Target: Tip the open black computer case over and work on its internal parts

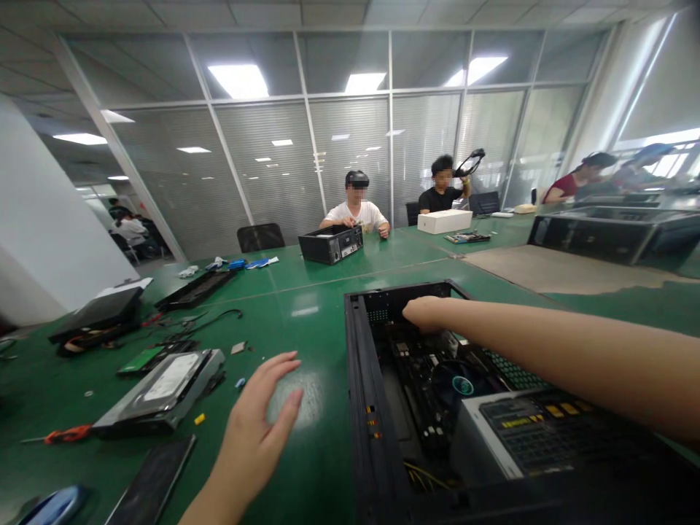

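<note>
While lying open-side up, computer case, long axis away from viewer; right hand inside, grip unclear; left hand spread.

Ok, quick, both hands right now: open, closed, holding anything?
Left hand: open, fingers spread, holding nothing, above the green table.
Right hand: reaching into the open computer case; its grip cannot be told.

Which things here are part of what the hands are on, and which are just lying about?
In hand:
- right hand, reaching into the open PC case
- power supply and fan inside the case
- left hand, open above the table

Lying about:
- hard drive
- screwdriver
- far case
- white box
</note>
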`<state>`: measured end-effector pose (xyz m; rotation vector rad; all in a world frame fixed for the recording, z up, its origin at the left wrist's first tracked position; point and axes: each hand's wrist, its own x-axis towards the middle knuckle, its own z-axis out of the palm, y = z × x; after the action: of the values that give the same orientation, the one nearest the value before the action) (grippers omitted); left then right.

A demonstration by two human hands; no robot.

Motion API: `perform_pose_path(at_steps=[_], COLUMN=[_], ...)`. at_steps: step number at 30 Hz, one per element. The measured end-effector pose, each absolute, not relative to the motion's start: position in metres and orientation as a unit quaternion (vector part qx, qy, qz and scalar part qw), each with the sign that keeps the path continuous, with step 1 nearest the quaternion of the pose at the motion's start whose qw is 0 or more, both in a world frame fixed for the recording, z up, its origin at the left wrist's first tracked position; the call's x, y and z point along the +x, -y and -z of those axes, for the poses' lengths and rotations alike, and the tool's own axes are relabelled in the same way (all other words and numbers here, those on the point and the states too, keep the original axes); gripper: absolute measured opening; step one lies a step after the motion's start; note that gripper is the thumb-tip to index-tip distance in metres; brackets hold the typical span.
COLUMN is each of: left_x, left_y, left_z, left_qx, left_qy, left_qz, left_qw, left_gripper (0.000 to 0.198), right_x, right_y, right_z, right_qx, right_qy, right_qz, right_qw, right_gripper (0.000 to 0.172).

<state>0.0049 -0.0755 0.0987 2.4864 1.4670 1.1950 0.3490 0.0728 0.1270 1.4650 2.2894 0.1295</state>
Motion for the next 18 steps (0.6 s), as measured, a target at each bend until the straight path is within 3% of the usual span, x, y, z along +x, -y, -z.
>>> perform_pose_path(at_steps=[7, 13, 18], left_x=[0.087, 0.09, 0.093], left_y=[0.084, 0.077, 0.073], left_z=[-0.12, -0.106, -0.127], left_qx=[0.895, 0.877, 0.918], left_qy=[-0.18, -0.153, -0.098], left_qz=[-0.38, -0.415, -0.352], left_qw=[0.148, 0.187, 0.154], left_gripper=[0.04, 0.042, 0.038], right_x=[0.346, 0.348, 0.34], right_y=[-0.062, -0.068, -0.074], right_z=[-0.137, -0.141, -0.132], right_qx=[0.516, 0.562, 0.555], right_qy=[-0.844, -0.814, -0.825], right_qz=[-0.08, -0.094, -0.049], right_qw=[0.125, 0.108, 0.093], right_gripper=[0.03, 0.021, 0.023])
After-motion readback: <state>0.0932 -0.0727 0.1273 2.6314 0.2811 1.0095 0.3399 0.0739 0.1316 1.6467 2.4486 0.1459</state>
